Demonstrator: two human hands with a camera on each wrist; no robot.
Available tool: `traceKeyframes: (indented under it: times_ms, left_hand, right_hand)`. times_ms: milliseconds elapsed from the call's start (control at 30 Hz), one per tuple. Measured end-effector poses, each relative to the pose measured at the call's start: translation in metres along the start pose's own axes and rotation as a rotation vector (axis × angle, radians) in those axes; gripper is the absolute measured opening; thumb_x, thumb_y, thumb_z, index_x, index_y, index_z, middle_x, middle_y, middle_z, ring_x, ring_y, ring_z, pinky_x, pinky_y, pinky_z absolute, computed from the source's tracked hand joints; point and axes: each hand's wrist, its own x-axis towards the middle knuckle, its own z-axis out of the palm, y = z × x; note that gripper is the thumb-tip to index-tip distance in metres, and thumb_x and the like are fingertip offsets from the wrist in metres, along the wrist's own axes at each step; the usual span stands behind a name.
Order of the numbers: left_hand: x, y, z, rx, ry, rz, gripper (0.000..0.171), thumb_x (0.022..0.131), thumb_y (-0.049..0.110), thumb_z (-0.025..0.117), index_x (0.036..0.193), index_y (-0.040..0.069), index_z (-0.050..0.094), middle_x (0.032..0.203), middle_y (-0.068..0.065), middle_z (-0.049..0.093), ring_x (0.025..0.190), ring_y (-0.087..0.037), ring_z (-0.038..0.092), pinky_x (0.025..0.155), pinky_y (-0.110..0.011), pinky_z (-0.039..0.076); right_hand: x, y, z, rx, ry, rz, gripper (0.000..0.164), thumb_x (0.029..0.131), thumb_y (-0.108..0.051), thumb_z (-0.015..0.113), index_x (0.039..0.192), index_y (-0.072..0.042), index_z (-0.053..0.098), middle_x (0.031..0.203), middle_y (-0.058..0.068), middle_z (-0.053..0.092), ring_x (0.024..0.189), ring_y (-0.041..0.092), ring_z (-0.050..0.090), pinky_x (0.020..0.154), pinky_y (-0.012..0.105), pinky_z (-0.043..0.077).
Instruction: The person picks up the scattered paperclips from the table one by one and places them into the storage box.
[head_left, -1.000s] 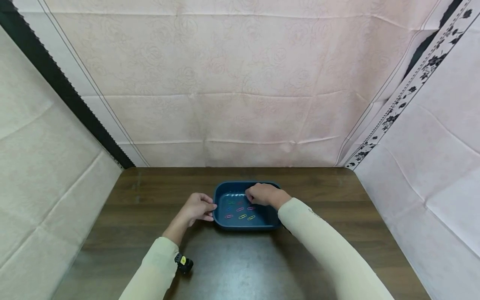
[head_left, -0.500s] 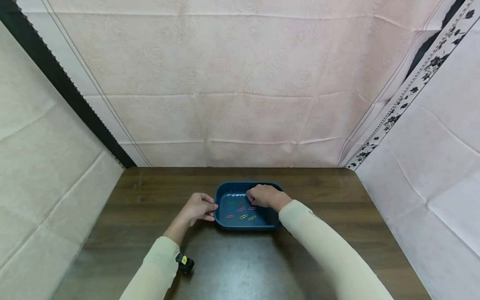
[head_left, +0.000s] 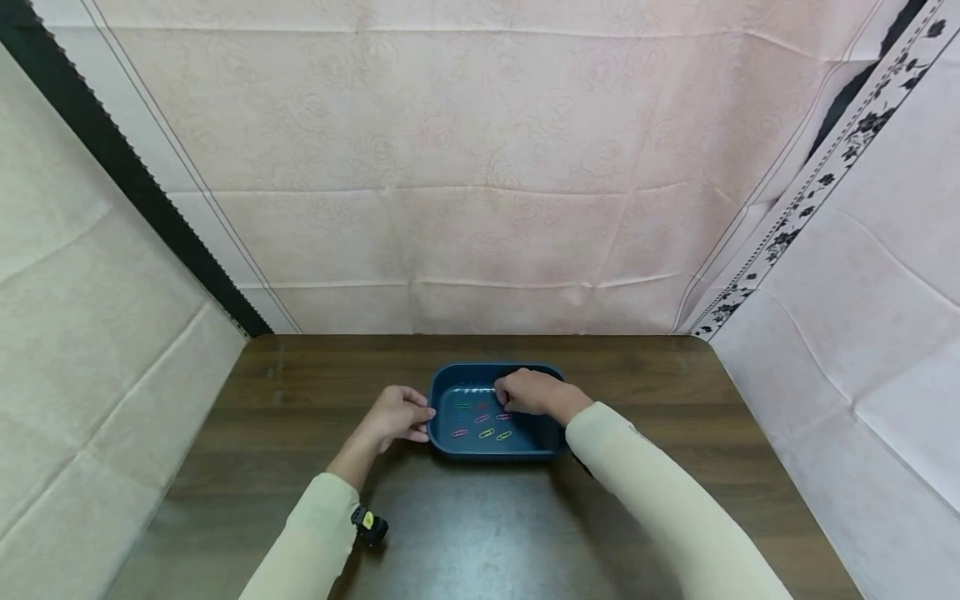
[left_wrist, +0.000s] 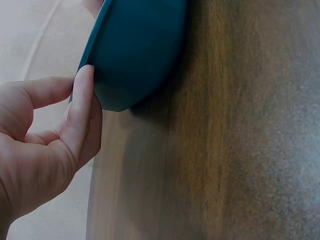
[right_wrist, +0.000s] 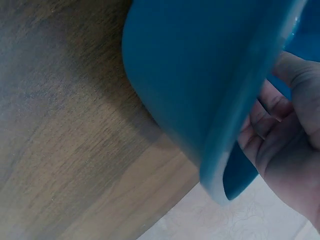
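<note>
A dark blue plastic tray (head_left: 450, 451) stands on the table in the head view. My left hand (head_left: 397, 414) pinches its left rim between thumb and fingers, and the left wrist view shows the thumb and fingertips on either side of the rim (left_wrist: 84, 62). Reaching over the tray's right side, my right hand (head_left: 531, 392) has curled fingers low inside it. The tray wall hides those fingertips in the right wrist view, so I cannot tell whether they hold anything. Several coloured paper clips lie on the tray floor, among them a pink paper clip (head_left: 459, 433), a yellow paper clip (head_left: 487, 433) and a green one.
The brown wood-grain table (head_left: 337, 367) carries the tray near its far edge. Pale cloth (head_left: 480, 208) hangs behind the table, with more cloth at both sides. A black device (head_left: 370, 525) is strapped to my left wrist.
My right hand has shifted very slightly to the right inside the tray, and its forearm has swung a little the same way. My left hand stays on the rim.
</note>
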Motion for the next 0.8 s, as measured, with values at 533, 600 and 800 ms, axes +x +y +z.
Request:
traceKeyframes:
  times_ms: [533,600,800]
  left_hand:
    - [0.0,-0.002,-0.001,0.013,-0.006,0.006,0.017,0.1,0.004,0.066,0.114,-0.006,0.06,0.092,-0.02,0.062,0.069,-0.021,0.065,0.068,-0.035,0.067]
    - [0.0,-0.002,-0.001,0.015,-0.007,0.005,0.017,0.1,0.004,0.066,0.114,-0.005,0.06,0.093,-0.02,0.063,0.069,-0.021,0.065,0.068,-0.035,0.067]
    - [0.0,-0.001,-0.001,0.018,-0.005,-0.001,0.018,0.1,0.005,0.067,0.114,-0.005,0.061,0.094,-0.02,0.063,0.07,-0.021,0.065,0.068,-0.035,0.067]
  right_hand:
    - [-0.031,0.009,-0.015,0.201,0.121,-0.078,0.018,0.103,-0.016,0.065,0.12,-0.012,0.068,0.106,0.0,0.068,0.092,0.013,0.062,0.084,0.03,0.059]
    - [-0.036,0.01,-0.017,0.212,0.147,-0.094,0.019,0.103,-0.015,0.066,0.12,-0.011,0.068,0.111,0.003,0.069,0.093,0.013,0.062,0.084,0.031,0.059]
    - [-0.052,0.013,-0.024,0.241,0.217,-0.114,0.017,0.102,-0.014,0.067,0.119,-0.011,0.068,0.112,0.005,0.071,0.094,0.014,0.063,0.084,0.032,0.061]
